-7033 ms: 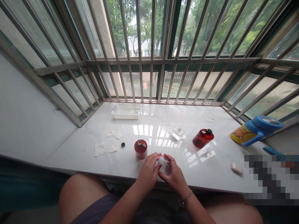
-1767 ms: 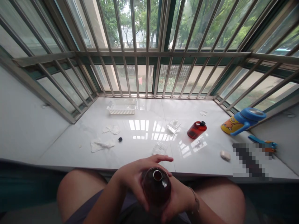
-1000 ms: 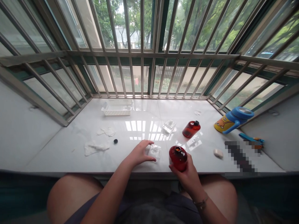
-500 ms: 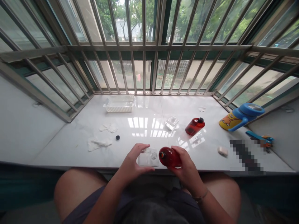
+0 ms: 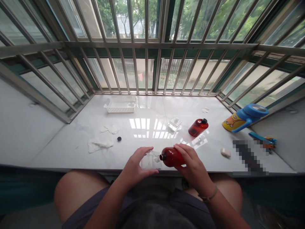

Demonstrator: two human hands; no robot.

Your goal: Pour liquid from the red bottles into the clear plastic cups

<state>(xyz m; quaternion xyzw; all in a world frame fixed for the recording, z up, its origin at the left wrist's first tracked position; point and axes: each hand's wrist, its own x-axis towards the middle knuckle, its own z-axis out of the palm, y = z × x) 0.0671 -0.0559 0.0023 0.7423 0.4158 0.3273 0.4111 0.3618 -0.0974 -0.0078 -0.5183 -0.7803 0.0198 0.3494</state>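
Right hand (image 5: 194, 165) wrapped round red bottle (image 5: 172, 156), fingers over the top side, thumb on the near side, firm hold. Bracelet (image 5: 207, 196) on that wrist. Red bottle tipped well over, neck at 9 o'clock, mouth bare, right up against the neck of clear bottle (image 5: 149, 160); can't tell if the two rims touch. Liquid flow can't be made out either.

Left hand (image 5: 135, 165) cups clear bottle from its 9 o'clock side, thumb and fingers bracketing it, neck leaning toward 3 o'clock. Both bottles at the near edge of white counter (image 5: 71, 149).

Rest, clock centred on clear bottle, 12 = window bars (image 5: 146, 70):
- 1: second clear container (image 5: 174, 124)
- 2: second red bottle (image 5: 198, 128), black cap on, lying tilted
- Just past 2, far out: blue-and-yellow cup (image 5: 245, 117), on its side
- 3: small pale block (image 5: 225, 152); beyond it, blue-and-orange item (image 5: 262, 140), partly pixelated
- 10: loose black cap (image 5: 119, 139), crumpled tissue (image 5: 101, 145) just beyond it
- 11: white basket (image 5: 120, 110), against the far edge.
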